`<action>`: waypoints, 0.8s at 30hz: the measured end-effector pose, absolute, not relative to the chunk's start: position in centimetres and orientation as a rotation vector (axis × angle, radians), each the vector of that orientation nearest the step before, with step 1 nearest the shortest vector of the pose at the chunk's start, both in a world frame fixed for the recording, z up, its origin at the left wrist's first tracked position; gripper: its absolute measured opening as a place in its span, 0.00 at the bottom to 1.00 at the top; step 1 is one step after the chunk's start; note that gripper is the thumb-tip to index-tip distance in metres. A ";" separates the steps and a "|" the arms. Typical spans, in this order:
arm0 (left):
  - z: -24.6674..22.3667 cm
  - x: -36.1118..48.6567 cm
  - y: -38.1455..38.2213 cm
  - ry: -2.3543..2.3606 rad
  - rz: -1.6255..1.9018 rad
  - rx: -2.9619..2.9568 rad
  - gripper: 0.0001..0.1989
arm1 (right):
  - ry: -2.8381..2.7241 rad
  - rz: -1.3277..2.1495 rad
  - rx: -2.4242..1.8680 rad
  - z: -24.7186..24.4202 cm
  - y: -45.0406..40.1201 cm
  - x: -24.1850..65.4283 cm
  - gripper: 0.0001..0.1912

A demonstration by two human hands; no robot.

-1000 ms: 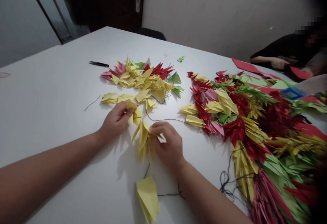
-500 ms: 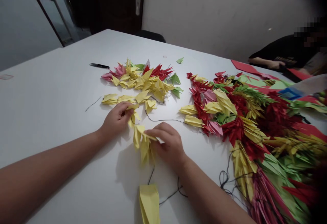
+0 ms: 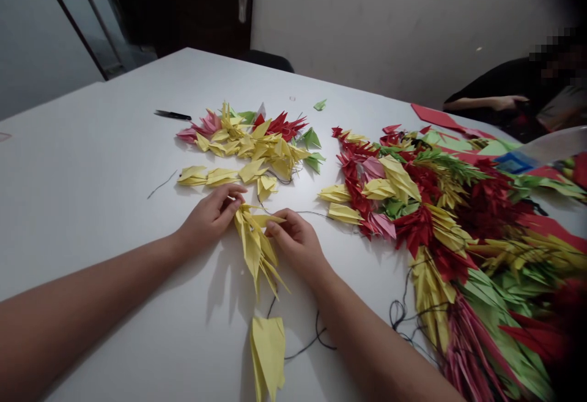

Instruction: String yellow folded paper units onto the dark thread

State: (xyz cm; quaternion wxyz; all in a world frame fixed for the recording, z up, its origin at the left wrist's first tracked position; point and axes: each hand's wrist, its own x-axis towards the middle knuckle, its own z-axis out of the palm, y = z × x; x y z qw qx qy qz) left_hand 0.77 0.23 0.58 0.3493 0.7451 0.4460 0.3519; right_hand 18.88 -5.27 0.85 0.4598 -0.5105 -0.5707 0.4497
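Two hands work over a white tabletop (image 3: pixel 92 206), meeting at a bunch of yellow folded-paper pieces (image 3: pixel 254 246). The left hand (image 3: pixel 208 218) angles inward from a long, low forearm, its fingers curled around the bunch's upper left end. The right hand (image 3: pixel 296 246) comes in from below, its thumb and fingertips closed on the upper right edge, so the hands stand just apart with the paper bridging them. Dark thread (image 3: pixel 298 211) runs rightward from the bunch. Handling like this seems to call for a light pinch that keeps the thread slack and leaves the sharp folds uncrushed. One loose yellow piece (image 3: pixel 268 353) lies just below the bunch, a heap of yellow, red and pink pieces (image 3: pixel 257 145) lies beyond it, and a large multicoloured mass of folded paper (image 3: pixel 426 230) spreads to its right.
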 end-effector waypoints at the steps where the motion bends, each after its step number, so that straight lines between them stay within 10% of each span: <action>1: 0.7 0.8 0.2 1.185 0.891 1.961 0.13 | -1.412 1.062 -1.253 0.9 -5.3 18.9 0.08; 9: 1.0 0.8 0.8 1.236 0.910 1.804 0.13 | -1.562 0.482 -1.053 0.9 -5.5 19.2 0.04; 24: 1.2 0.4 0.5 0.828 0.794 1.685 0.15 | -1.679 0.471 -1.090 0.4 -5.5 18.9 0.07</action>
